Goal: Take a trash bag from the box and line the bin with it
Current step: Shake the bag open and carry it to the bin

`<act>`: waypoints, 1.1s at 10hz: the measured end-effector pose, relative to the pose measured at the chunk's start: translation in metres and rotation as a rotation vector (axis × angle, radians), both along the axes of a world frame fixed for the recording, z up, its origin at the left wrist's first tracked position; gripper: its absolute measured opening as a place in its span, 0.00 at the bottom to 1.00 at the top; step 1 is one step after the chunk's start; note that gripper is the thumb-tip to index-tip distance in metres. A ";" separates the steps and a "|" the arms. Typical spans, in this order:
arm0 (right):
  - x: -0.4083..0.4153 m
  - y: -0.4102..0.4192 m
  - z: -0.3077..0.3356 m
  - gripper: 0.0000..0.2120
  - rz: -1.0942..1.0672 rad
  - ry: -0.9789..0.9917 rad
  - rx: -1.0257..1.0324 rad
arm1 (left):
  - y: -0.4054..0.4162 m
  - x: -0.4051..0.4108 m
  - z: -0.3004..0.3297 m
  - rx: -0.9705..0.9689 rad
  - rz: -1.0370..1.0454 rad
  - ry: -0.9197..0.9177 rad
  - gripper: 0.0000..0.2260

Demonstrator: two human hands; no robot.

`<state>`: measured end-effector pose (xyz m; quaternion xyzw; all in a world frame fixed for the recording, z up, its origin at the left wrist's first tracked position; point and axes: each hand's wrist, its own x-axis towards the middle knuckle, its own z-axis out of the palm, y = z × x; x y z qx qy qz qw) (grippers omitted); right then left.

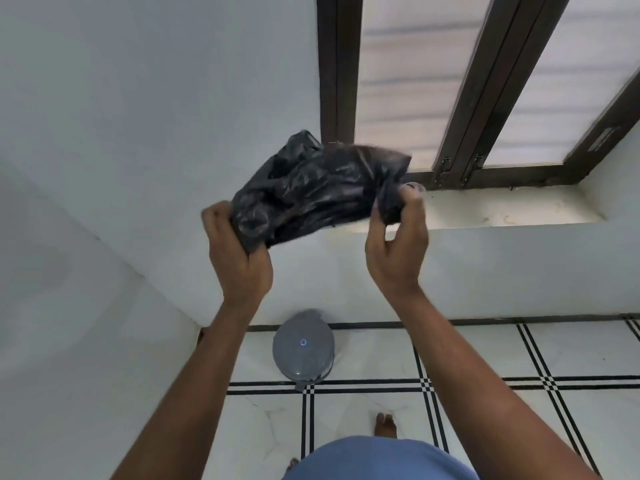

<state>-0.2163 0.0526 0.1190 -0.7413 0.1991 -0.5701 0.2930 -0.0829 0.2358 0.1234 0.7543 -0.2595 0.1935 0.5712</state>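
Black trash bag (311,188) held up at chest height, well above the floor, crumpled and only partly unfolded. Left hand (239,251) gripping its left end in curled fingers; right hand (398,244) pinching the right end between thumb and fingertips. Probably spread apart like this to shake the bag loose and find its mouth (not yet visible). Grey pedal bin (303,348) down on the tiled floor against the far wall, between the forearms, lid shut, so contents unseen. No box in view.
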 end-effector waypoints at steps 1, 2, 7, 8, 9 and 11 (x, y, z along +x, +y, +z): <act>-0.014 -0.006 -0.064 0.06 0.197 0.879 0.117 | 0.013 -0.001 -0.045 0.664 -0.280 0.164 0.12; -0.045 -0.002 -0.109 0.13 0.580 2.024 0.400 | 0.036 -0.005 -0.090 1.638 -0.577 0.716 0.14; -0.012 0.012 -0.054 0.12 0.508 0.752 0.425 | 0.023 0.008 -0.028 0.737 -0.639 0.866 0.26; -0.025 -0.008 -0.050 0.15 0.240 0.726 0.435 | 0.050 0.032 -0.047 1.381 -0.303 0.513 0.17; -0.040 -0.030 -0.056 0.12 0.227 1.134 0.322 | 0.069 0.043 -0.067 0.869 -0.320 0.908 0.11; -0.063 -0.035 -0.059 0.29 0.771 1.435 0.873 | 0.070 0.025 -0.060 0.082 -0.550 1.458 0.15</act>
